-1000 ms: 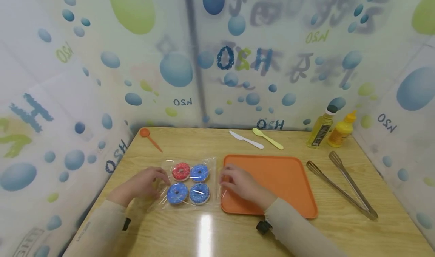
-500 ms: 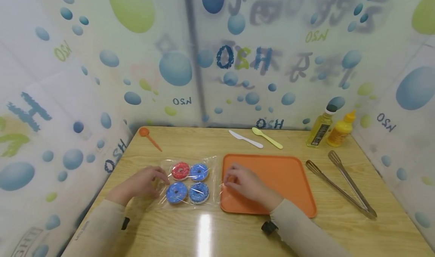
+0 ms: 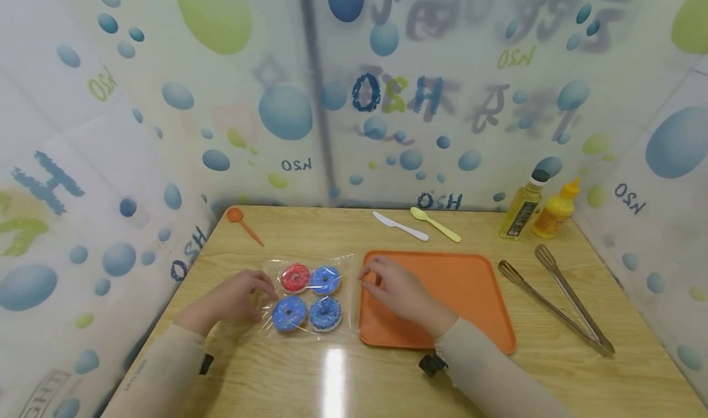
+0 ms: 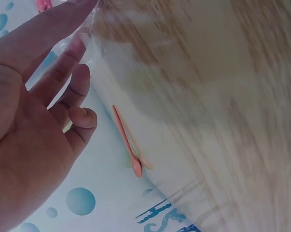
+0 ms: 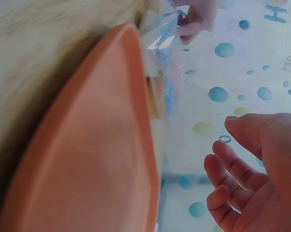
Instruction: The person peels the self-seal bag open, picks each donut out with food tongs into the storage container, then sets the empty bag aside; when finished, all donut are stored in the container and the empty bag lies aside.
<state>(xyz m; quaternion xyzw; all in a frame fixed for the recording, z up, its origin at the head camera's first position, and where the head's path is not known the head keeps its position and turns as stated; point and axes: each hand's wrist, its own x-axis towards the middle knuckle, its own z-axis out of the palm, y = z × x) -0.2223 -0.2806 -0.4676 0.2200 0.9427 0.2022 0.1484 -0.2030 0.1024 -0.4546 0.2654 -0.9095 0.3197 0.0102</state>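
A clear plastic bag (image 3: 348,295) lies flat on the table, holding one red donut (image 3: 295,278) and three blue donuts (image 3: 289,313). My left hand (image 3: 236,296) is at the bag's left edge; in the left wrist view, its fingers pinch the crinkled plastic (image 4: 91,36). Just right of the bag, my right hand (image 3: 399,292) hovers above the left part of an orange tray (image 3: 459,295). In the right wrist view, its fingers (image 5: 227,164) are loosely bent with nothing between them, apart from the bag.
An orange spoon (image 3: 243,224) lies at the back left. Behind the tray are a white knife (image 3: 401,226) and a yellow spoon (image 3: 436,224). Metal tongs (image 3: 572,304) lie right of the tray, below an oil bottle (image 3: 521,212) and a yellow squeeze bottle (image 3: 555,212). Walls enclose the table.
My right hand drew back a little to the right from the bag's edge, then came slightly left and up. My left hand and the bag have hardly moved.
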